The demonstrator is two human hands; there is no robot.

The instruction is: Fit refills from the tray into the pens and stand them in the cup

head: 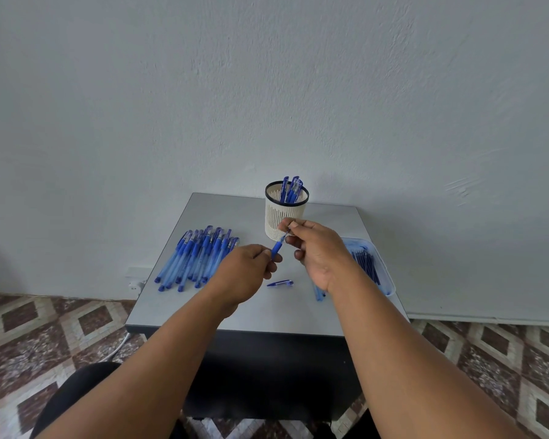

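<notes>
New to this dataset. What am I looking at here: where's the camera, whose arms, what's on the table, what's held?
There is no robot. One wide-angle camera on a person's head looks forward and down at their two bare arms. The left hand grips the barrel of a blue pen; the right hand pinches its upper end with the fingers. On the grey table lie a pile of pens at left, a loose cap in the middle, a clear tray of refills at right, and a white cup holding several pens at the back.

A small grey square counter (232, 307) stands against a pale, rough plaster wall (267, 90). The floor (38, 324) has brown-and-cream diamond tiles; a white socket (136, 284) sits low on the wall
</notes>
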